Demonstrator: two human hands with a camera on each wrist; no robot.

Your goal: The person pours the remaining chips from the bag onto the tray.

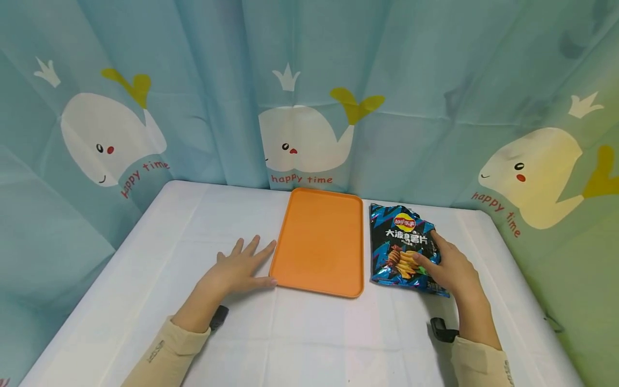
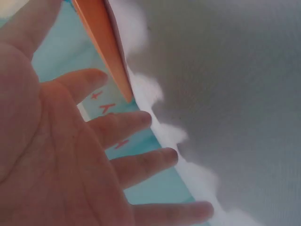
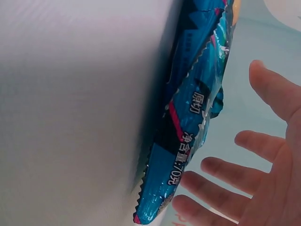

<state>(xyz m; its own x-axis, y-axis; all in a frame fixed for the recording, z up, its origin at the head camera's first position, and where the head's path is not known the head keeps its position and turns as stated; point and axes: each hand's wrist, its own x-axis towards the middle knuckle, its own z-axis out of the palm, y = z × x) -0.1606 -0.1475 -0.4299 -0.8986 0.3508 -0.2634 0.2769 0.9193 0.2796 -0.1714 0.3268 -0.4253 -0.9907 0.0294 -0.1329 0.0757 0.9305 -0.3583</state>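
An orange rectangular tray lies on the white-covered table, with nothing on it. My left hand has its fingers spread at the tray's left side, thumb tip right at the lower left corner. In the left wrist view, its palm and straight fingers show beside the tray's edge. To the right of the tray lies a black and blue bag of potato chips. My right hand is at the bag's right side and overlaps it in the head view. The right wrist view shows its fingers apart and uncurled beside the bag.
A white cloth covers the table. Behind it and along both sides hangs a blue-green curtain printed with white whales. Black wrist straps or mounts sit under both forearms, near the beige sleeves.
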